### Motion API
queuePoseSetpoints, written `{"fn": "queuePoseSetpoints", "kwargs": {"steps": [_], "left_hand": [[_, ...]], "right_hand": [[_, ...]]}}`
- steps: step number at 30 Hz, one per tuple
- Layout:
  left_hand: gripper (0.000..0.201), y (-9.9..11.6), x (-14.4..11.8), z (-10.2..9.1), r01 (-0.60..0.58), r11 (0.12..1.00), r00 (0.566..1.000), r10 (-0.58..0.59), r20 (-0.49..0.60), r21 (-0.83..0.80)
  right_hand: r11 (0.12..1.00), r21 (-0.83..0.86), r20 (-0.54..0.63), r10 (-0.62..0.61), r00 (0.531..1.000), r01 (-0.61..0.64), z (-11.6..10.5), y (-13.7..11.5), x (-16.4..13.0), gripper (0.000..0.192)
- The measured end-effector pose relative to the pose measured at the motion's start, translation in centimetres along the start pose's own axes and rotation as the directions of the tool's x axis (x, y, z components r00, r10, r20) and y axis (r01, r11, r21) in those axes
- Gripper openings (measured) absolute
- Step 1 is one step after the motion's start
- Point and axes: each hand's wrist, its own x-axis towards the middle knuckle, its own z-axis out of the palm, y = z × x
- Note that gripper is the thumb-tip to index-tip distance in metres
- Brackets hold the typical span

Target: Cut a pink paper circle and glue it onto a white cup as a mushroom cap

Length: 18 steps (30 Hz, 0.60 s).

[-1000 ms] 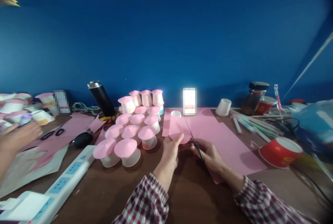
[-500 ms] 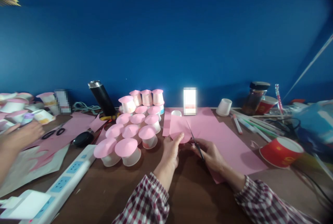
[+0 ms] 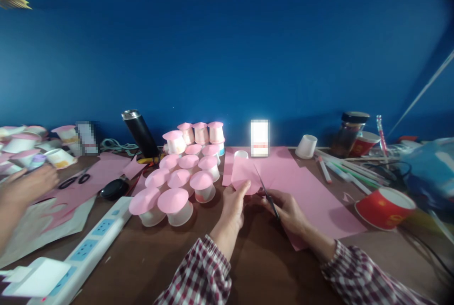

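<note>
Left hand [image 3: 232, 208] pinches a round pink paper piece [image 3: 244, 179] w/ its fingers, just above the bench [image 3: 142, 257]. Right hand [image 3: 289, 210] grips small scissors [image 3: 268, 196], blades at the piece's edge, so it looks mid-cut. Approx. a dozen pink-topped cups [image 3: 175, 205] stand finished on the left. Lots of pink sheet [image 3: 308, 191] is left uncut.

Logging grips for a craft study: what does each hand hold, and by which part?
Left hand pinches the pink paper piece at its lower edge; right hand holds scissors by the handles.
</note>
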Motion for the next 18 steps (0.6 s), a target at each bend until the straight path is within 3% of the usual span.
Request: {"fn": "queuePoseSetpoints", "kwargs": {"steps": [18], "left_hand": [[0.036, -0.24, 0.04, -0.14, -0.015, 0.999, 0.999, 0.013, -0.052, -0.029]], "right_hand": [[0.999, 0.009, 0.014, 0.03, 0.999, -0.031, 0.17, 0.15, -0.07, 0.038]]}}
